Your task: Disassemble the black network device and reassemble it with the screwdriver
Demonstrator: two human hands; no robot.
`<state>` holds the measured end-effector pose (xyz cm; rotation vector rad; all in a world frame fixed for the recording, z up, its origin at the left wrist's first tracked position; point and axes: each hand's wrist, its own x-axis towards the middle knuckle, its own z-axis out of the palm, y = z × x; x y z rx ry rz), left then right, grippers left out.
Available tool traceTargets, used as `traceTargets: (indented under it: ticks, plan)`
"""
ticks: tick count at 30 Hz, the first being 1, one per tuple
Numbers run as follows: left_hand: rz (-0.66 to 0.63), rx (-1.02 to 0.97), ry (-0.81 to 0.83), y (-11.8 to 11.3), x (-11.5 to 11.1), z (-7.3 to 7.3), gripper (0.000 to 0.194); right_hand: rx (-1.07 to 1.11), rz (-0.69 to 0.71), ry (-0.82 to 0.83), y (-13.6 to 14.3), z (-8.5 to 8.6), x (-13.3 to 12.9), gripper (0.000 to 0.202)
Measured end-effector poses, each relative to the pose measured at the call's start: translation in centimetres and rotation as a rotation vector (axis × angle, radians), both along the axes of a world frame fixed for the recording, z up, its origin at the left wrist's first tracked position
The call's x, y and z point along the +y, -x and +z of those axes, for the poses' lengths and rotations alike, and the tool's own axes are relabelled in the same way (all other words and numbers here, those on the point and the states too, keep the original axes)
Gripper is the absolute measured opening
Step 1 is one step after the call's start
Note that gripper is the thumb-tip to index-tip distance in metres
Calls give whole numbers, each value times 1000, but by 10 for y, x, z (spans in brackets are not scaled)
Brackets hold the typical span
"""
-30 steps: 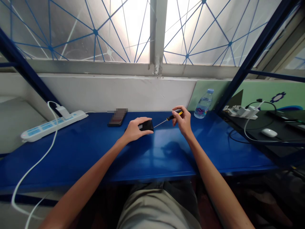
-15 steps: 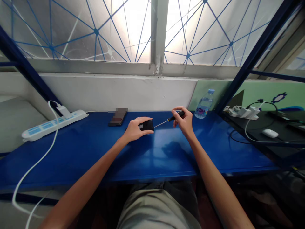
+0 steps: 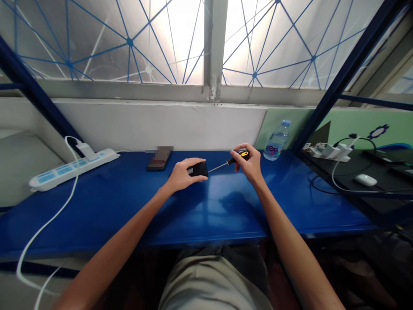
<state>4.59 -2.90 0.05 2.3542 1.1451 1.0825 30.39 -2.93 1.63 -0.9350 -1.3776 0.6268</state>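
Observation:
A small black device (image 3: 198, 169) with a pale label lies at the middle of the blue table (image 3: 129, 206). My left hand (image 3: 182, 174) grips it from the left, thumb on the near side and fingers on the far side. My right hand (image 3: 248, 162) is closed round the black and yellow handle of a screwdriver (image 3: 231, 162). The metal shaft points left, and its tip meets the right end of the device. Whether the tip sits in a screw is too small to tell.
A dark phone (image 3: 160, 158) lies behind my left hand. On the left is a white power strip (image 3: 75, 168) with a cable. A water bottle (image 3: 276, 141) stands at the back right. Farther right, a white mouse (image 3: 365, 180) and cables lie on a black desk.
The screwdriver handle has turned in my right hand, so its yellow part now shows. My left hand and the device are almost unchanged.

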Motion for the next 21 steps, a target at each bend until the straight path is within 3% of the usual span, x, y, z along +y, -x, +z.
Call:
traceTargets:
  ticks: [4, 11, 21]
  plan:
    - [-2, -10, -1, 0, 0, 0, 60, -41, -13, 8, -1, 1, -3, 30]
    - [-1, -16, -10, 0, 1, 0, 59, 73, 131, 27, -1, -4, 2, 37]
    - [-11, -14, -4, 1, 0, 0, 61, 11, 77, 37, -3, 2, -1, 35]
